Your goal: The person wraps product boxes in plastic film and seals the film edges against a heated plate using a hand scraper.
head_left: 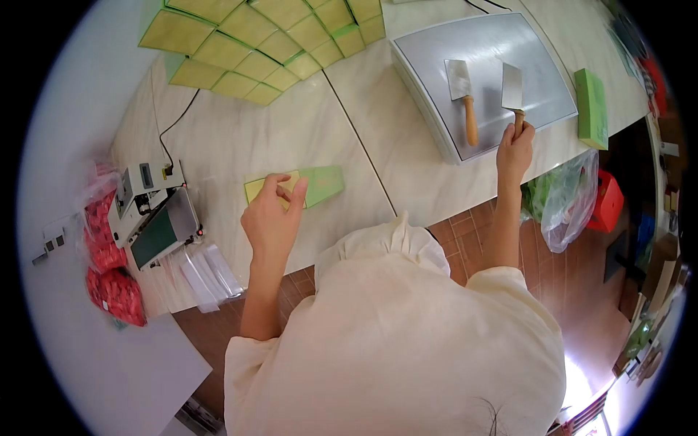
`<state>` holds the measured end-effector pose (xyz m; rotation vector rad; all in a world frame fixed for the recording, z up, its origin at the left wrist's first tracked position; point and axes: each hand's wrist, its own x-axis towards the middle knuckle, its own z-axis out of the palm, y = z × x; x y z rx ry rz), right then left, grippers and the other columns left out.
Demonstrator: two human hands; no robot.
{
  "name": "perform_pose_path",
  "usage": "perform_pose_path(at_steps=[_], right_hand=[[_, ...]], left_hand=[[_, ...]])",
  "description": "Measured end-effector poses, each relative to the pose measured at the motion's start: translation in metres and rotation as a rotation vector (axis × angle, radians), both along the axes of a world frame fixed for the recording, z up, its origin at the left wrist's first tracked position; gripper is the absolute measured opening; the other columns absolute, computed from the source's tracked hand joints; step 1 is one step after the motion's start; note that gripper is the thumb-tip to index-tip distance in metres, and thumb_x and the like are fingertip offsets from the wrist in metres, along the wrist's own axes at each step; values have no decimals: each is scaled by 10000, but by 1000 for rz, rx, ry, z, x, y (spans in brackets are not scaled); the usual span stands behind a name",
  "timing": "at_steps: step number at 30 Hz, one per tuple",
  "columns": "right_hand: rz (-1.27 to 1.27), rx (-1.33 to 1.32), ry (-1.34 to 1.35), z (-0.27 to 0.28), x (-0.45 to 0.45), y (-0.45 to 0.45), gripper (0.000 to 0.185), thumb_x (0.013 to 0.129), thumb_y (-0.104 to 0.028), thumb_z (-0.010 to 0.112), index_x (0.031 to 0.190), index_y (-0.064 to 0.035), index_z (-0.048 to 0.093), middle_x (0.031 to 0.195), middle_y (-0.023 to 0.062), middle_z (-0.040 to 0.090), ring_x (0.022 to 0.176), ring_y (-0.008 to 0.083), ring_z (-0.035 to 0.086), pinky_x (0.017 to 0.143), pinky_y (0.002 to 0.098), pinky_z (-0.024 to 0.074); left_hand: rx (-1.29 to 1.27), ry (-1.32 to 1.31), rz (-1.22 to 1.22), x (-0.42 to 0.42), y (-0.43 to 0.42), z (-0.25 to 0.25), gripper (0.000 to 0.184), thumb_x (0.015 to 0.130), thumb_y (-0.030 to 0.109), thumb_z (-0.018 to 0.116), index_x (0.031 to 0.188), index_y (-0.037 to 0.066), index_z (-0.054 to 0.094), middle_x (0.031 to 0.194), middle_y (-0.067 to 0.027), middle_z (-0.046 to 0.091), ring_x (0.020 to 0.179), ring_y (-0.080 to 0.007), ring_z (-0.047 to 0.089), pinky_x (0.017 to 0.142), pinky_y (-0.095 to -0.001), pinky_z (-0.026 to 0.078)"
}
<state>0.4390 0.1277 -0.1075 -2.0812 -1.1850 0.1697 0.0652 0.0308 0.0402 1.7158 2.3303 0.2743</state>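
Observation:
My right hand [515,152] is closed around the wooden handle of a scraper [512,87], whose flat metal blade is over the grey metal-topped plate [422,43]. Beside it, a second scraper [459,80] with a wooden handle lies on that plate, touched by neither hand. My left hand [273,218] is at a flat green and yellow box [324,184] on the table. Its thumb and fingers are bent with a gap between them, and they partly cover the box's yellow end. Whether the fingertips touch the box is hard to see.
Several stacked yellow-green boxes [247,47] stand at the back. To the left are a sealing machine [156,211], clear plastic sleeves [207,276] and red packets [116,294]. A green box [592,109] sits by the right edge, above a plastic bag [567,203] and red bin [606,203].

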Motion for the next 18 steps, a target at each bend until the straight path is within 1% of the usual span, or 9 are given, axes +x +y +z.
perform_pose_path(at_steps=[1, 4, 7, 8, 9, 11, 12, 14, 18], right_hand=[[3, -1, -1, 11, -7, -4, 237, 952, -254, 531, 1030, -32, 560, 834, 183, 661, 760, 391, 633, 669, 470, 483], [301, -30, 224, 34, -32, -17, 280, 996, -317, 522, 1070, -55, 586, 813, 172, 654, 681, 342, 622, 627, 401, 481], [642, -68, 310, 52, -61, -32, 198, 917, -190, 645, 1039, -38, 613, 817, 153, 653, 664, 289, 625, 612, 357, 494], [779, -38, 295, 60, -69, -34, 188, 902, -180, 664, 1007, -29, 626, 808, 131, 644, 667, 285, 612, 605, 360, 487], [781, -38, 294, 68, -76, -35, 188, 902, -180, 664, 1007, -29, 626, 808, 131, 644, 667, 285, 612, 605, 360, 487], [1081, 26, 286, 81, -88, -34, 183, 878, -184, 688, 972, -34, 643, 795, 101, 635, 678, 283, 597, 594, 359, 474], [1090, 26, 283, 83, -93, -33, 183, 878, -184, 688, 972, -34, 643, 795, 101, 635, 678, 283, 597, 594, 359, 474], [1282, -7, 263, 87, -101, -30, 169, 862, -197, 701, 948, -59, 656, 775, 74, 634, 692, 272, 593, 587, 359, 465], [1391, -10, 228, 97, -114, -26, 154, 862, -204, 698, 926, -70, 659, 757, 51, 633, 686, 253, 598, 582, 357, 466]], left_hand=[[-1, -1, 3, 2, 4, -2, 305, 902, 393, 643, 961, 94, 652, 718, -42, 650, 586, -186, 597, 570, -341, 452], [70, -17, 5, 4, 9, -4, 286, 925, 364, 613, 908, 79, 629, 710, -56, 648, 595, -220, 607, 572, -363, 450], [43, 26, 34, -1, 11, -3, 251, 940, 311, 593, 870, 70, 601, 753, -63, 648, 646, -249, 621, 596, -374, 457], [81, 41, -3, -4, 9, -5, 223, 943, 282, 587, 853, 78, 581, 796, -47, 633, 679, -249, 627, 594, -382, 461], [119, 56, -38, -7, 9, -7, 201, 945, 253, 581, 835, 85, 561, 838, -31, 618, 713, -250, 634, 591, -389, 465], [131, 51, -34, -11, 8, -9, 199, 944, 251, 582, 838, 85, 559, 840, -34, 609, 737, -254, 626, 598, -391, 465], [142, 48, -35, -13, 6, -10, 197, 943, 250, 584, 840, 84, 558, 842, -38, 601, 761, -258, 618, 605, -393, 464], [159, 38, -32, -17, 5, -12, 188, 938, 240, 590, 840, 82, 558, 845, -39, 598, 767, -265, 610, 613, -392, 464], [214, 13, -61, -26, 4, -20, 158, 916, 209, 618, 847, 76, 565, 858, -42, 591, 787, -272, 601, 644, -390, 466]])
